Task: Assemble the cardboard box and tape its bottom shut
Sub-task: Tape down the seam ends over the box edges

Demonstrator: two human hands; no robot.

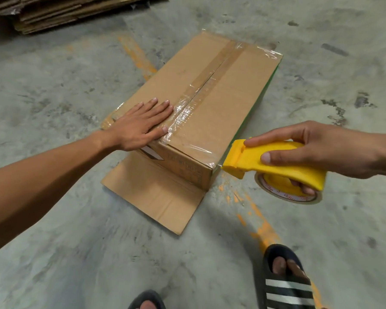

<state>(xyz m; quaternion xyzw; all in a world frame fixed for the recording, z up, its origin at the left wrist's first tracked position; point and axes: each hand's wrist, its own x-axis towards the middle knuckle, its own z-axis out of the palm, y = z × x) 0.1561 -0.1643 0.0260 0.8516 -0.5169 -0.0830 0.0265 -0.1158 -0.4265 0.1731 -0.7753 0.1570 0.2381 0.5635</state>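
The cardboard box [209, 94] lies on the floor [53, 74], its seam already taped. The left hand [138, 123] presses flat and open; the right hand [316, 148] grips the tape dispenser [274, 161]. Only cutting seems left.

Cardboard box [209, 103] on floor [53, 74], centre; loose flap [156, 195] flat on floor at near end. Left hand [140, 123] flat on box top, near-left corner. Right hand [334, 148] with tape dispenser [274, 161] just right of near-right corner. Flattened cardboard stack [65, 12] far left.
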